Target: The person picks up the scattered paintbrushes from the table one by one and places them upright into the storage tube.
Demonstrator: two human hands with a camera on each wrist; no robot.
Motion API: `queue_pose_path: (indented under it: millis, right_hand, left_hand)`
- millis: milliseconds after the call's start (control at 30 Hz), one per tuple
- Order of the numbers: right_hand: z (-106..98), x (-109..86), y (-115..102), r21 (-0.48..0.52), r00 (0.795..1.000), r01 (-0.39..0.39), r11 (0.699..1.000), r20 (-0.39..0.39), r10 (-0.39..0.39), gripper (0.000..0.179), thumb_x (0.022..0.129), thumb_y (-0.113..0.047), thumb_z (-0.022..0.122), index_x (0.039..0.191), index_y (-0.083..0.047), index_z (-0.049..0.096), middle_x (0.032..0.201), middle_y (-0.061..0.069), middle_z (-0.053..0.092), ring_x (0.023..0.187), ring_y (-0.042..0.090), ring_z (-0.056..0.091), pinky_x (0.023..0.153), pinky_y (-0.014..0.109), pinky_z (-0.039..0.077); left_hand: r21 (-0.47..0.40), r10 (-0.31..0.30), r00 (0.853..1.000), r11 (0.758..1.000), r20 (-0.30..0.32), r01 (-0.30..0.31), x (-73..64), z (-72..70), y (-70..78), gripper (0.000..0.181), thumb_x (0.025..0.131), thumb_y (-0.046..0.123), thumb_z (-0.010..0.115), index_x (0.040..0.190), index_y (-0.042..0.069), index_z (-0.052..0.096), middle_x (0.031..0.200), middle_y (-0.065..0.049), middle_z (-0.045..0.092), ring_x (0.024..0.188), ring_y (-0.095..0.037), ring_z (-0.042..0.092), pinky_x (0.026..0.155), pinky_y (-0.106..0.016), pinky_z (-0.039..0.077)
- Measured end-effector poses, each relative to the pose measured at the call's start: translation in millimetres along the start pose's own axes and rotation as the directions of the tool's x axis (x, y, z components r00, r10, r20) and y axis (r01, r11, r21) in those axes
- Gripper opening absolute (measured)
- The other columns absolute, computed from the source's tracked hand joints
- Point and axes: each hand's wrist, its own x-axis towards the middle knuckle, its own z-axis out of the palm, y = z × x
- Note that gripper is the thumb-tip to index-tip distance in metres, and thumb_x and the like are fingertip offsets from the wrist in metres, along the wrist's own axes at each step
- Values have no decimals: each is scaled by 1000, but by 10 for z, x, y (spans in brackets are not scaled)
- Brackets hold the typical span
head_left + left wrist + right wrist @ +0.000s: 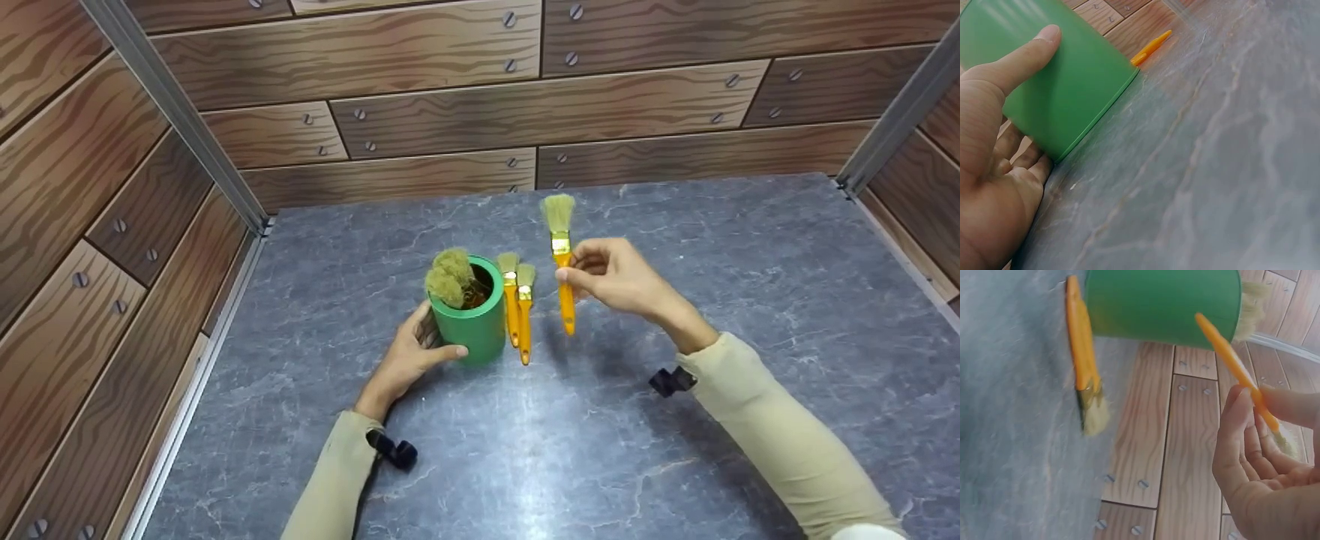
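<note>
My left hand [409, 352] holds a green cylindrical cup [472, 330], which stands on the table, with the thumb across its near side and fingers around the left. A clump of pale bristles [450, 279] sticks up over the cup's left rim; what lies deeper inside is mostly hidden. Between thumb and fingers, my right hand [622, 276] pinches a paintbrush [566, 292] by its orange handle, bristles pointing away, above the table right of the cup. Two more orange-handled paintbrushes, the left paintbrush [512, 307] and the right paintbrush [525, 322], lie side by side next to the cup.
The grey marbled table [315, 480] extends around both arms. Wood-patterned walls [442, 112] enclose it at the back and sides, with metal posts [187, 112] at the corners. A black wrist device [391, 450] sits on the left sleeve, another wrist device [672, 381] on the right.
</note>
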Motion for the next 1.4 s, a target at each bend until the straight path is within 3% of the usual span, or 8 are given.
queue_pose_path:
  millis: [333,600,967,1167,1400]
  right_hand:
    - [146,136,-232,115,983,182,977,-33,-180,15,102,-1,70,111,10,69,107,25,71,88,31,80,78,43,69]
    - [239,237,-394,123,962,266,956,-101,-255,16,103,0,69,116,10,70,109,26,72,93,33,80,80,39,69]
    - [397,377,-542,86,890,425,901,-220,-398,14,103,-4,70,112,6,73,101,19,74,87,29,80,80,37,69]
    - [476,449,-563,91,869,470,878,-221,-443,15,102,-9,73,112,2,74,100,17,74,89,32,80,81,38,69]
    - [558,508,-524,146,884,450,881,-213,-416,18,102,-10,74,114,3,73,102,18,75,92,33,80,81,43,69]
  left_hand:
    - [-2,5,1000,1000,-2,-5,4,6,6,112,84,5,92,171,13,23,172,-6,38,161,-22,34,133,-35,28]
    - [-4,13,1000,1000,-9,-13,12,-8,-5,110,83,4,92,171,13,26,171,-6,40,159,-22,36,133,-35,29]
    - [12,-10,1000,1000,5,10,1,-20,-19,109,86,9,91,171,19,24,171,-2,39,160,-19,34,133,-35,29]
    - [11,-7,1000,1000,-1,7,4,-13,-16,109,85,8,91,171,18,25,171,-1,40,160,-19,35,133,-34,29]
    - [18,-9,1000,1000,-10,9,3,-11,-6,110,85,8,92,171,15,23,171,-4,39,160,-20,34,133,-34,29]
